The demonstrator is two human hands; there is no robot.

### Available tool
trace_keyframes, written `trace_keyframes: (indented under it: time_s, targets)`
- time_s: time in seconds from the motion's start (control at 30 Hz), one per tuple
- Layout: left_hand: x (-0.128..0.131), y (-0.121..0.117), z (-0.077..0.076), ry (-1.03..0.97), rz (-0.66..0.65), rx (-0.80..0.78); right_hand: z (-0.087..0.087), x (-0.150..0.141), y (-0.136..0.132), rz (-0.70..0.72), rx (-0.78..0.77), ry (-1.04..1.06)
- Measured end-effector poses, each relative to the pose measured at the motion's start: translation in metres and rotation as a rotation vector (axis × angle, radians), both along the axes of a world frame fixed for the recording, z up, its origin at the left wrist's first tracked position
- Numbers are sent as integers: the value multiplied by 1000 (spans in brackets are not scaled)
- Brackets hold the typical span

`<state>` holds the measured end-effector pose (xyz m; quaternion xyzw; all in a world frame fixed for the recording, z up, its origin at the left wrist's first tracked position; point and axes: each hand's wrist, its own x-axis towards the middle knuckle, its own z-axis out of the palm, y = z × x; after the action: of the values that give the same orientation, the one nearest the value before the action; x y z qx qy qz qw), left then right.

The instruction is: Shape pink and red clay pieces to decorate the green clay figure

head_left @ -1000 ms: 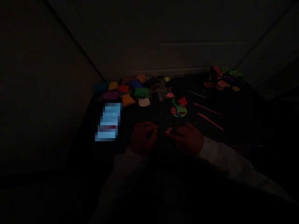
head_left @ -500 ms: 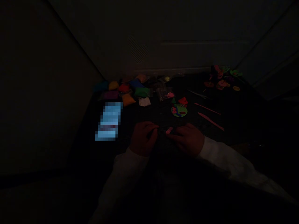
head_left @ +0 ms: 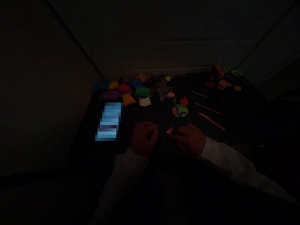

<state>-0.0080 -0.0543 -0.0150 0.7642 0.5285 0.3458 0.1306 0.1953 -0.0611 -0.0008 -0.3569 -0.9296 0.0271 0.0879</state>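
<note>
In the dim light, my right hand (head_left: pixel 188 139) is closed, its fingertips at a small lumpy piece of pink clay (head_left: pixel 170 130) low over the dark table. Just to the left, my left hand (head_left: pixel 144 137) is curled with thumb and forefinger tips close together. Whatever may be between them is too dark to make out. Beyond my right hand lies a round green clay disc (head_left: pixel 185 110) with blue, brown and pink bits on it. A red clay cone (head_left: pixel 184 100) and a small green cone (head_left: pixel 174 100) are at its far edge.
A lit phone (head_left: pixel 109 122) lies at the left. Behind it are several bags of coloured clay, including an orange one (head_left: pixel 128 99) and a white one (head_left: pixel 145 101). A pink clay knife (head_left: pixel 212 121) and a thin pink tool (head_left: pixel 208 108) lie right. Colourful clay pieces (head_left: pixel 223 83) sit far right.
Both hands and the pink clay stay almost where they were. The view has shifted very slightly and looks a little brighter.
</note>
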Motion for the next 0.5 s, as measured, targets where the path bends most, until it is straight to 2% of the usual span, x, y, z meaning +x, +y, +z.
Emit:
trace_keyframes:
  time_s: [0.5]
  targets:
    - [0, 0, -1, 7, -3, 13, -4, 1, 0, -23, 5, 15]
